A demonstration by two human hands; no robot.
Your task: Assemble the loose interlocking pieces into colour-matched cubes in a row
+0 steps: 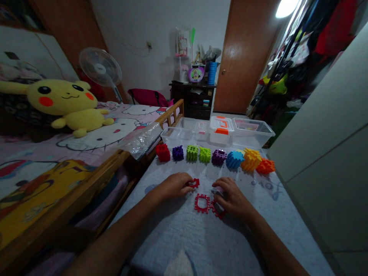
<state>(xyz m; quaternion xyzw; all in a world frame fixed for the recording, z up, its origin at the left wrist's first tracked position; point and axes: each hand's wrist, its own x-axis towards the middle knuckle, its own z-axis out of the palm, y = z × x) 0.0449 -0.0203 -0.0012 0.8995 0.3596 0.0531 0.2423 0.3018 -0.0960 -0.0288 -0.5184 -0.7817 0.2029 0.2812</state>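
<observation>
My left hand is closed on a red frame-shaped toy piece, held by its left side between thumb and fingers. Just below it, a red square frame with toothed edges lies flat on the cloth. Another red toothed frame lies at its right, partly hidden by my right hand. That hand hovers over or rests on this frame with fingers apart and curved; whether it touches the piece I cannot tell.
Behind my hands stands a row of stacked toothed pieces: red, purple, green, blue, yellow and orange. Clear plastic boxes stand at the far end. On the left, a wooden bed rail borders the table; a tall cabinet flanks the right.
</observation>
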